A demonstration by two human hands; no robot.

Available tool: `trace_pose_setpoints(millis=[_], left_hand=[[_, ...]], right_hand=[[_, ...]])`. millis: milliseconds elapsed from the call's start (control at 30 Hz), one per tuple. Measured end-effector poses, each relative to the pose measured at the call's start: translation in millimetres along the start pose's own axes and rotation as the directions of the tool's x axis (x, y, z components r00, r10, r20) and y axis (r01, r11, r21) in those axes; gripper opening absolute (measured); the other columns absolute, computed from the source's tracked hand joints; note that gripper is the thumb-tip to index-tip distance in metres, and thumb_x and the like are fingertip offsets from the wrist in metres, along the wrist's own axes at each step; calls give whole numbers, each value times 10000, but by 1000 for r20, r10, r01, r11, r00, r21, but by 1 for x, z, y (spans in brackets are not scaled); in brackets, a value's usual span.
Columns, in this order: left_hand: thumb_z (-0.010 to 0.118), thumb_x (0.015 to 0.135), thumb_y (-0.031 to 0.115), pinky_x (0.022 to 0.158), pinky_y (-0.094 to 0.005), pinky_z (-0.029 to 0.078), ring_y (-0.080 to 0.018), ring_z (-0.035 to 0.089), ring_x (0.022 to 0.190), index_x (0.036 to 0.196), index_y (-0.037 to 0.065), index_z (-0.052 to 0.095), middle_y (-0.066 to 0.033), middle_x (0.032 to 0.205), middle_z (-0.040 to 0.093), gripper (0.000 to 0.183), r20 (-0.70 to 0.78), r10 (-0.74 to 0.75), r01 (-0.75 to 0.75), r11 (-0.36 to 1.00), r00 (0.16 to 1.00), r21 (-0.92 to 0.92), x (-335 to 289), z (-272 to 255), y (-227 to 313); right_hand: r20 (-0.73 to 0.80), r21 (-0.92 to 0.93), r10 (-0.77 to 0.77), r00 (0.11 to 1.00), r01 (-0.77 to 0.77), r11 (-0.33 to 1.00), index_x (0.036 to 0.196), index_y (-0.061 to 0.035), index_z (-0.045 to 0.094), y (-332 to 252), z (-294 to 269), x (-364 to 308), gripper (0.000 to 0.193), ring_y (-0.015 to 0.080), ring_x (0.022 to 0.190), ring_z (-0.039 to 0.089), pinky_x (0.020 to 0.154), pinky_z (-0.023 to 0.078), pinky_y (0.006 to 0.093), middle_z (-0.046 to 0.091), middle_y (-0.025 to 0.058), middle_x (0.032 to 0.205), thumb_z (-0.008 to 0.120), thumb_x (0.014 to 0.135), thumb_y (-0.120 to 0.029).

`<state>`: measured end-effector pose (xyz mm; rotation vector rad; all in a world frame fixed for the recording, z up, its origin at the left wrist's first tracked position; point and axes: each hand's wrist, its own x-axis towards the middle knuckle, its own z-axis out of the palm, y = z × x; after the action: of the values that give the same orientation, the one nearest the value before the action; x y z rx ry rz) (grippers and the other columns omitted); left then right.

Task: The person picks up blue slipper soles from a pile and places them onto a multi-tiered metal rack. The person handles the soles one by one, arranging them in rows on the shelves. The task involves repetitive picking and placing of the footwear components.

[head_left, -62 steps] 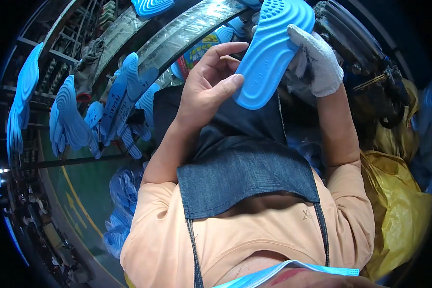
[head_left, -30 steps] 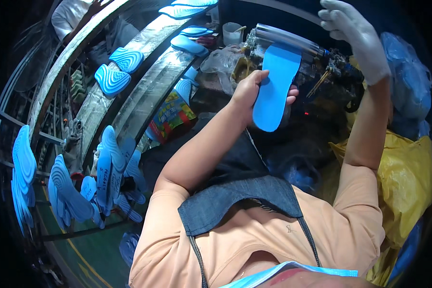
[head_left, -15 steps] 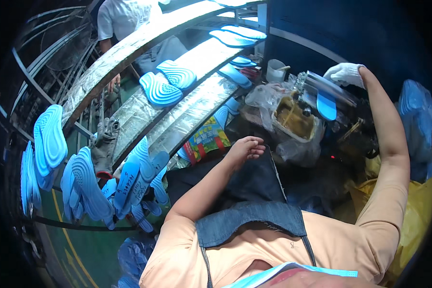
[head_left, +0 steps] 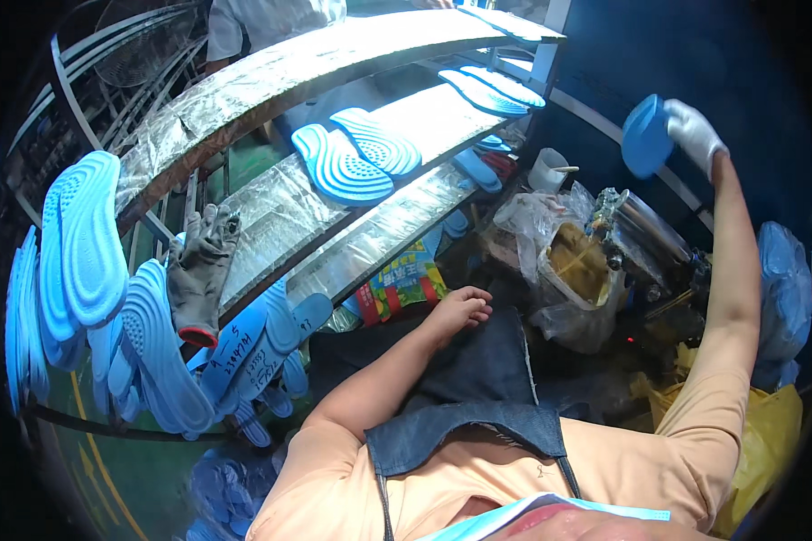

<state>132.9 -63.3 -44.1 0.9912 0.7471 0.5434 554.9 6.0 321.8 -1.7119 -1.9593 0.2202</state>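
My right hand (head_left: 692, 132), in a white glove, is raised at the far right. It grips a blue insole (head_left: 644, 137) by one edge, with the broad face showing. Below it stands a machine with a shiny metal roller (head_left: 651, 227), next to a tub of brownish liquid (head_left: 576, 263) wrapped in clear plastic. My bare left hand (head_left: 463, 311) hovers over the dark apron on my lap. Its fingers are loosely curled, and nothing shows in them.
Film-covered shelf boards (head_left: 271, 200) cross the upper left, bearing pairs of blue insoles (head_left: 354, 164). More insoles (head_left: 86, 239) hang at the left beside a grey glove (head_left: 202, 275). A white cup (head_left: 547, 169) stands behind the tub. Yellow plastic (head_left: 767, 442) lies at right.
My right hand has lifted the insole up and away from the roller. My left hand has stayed near my lap, slightly lower. The whole view has shifted a little.
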Motion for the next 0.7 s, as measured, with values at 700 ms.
trace_pose_setpoints(millis=[700], left_hand=[[555, 894, 230, 756, -290, 481, -142, 605, 888, 1226, 34, 583, -62, 1039, 642, 387, -25, 57, -54, 991, 998, 126, -7, -50, 6]], right_hand=[[-94, 120, 23, 995, -12, 993, 951, -59, 631, -242, 149, 221, 290, 209, 769, 524, 690, 423, 352, 552, 70, 865, 606, 884, -340]])
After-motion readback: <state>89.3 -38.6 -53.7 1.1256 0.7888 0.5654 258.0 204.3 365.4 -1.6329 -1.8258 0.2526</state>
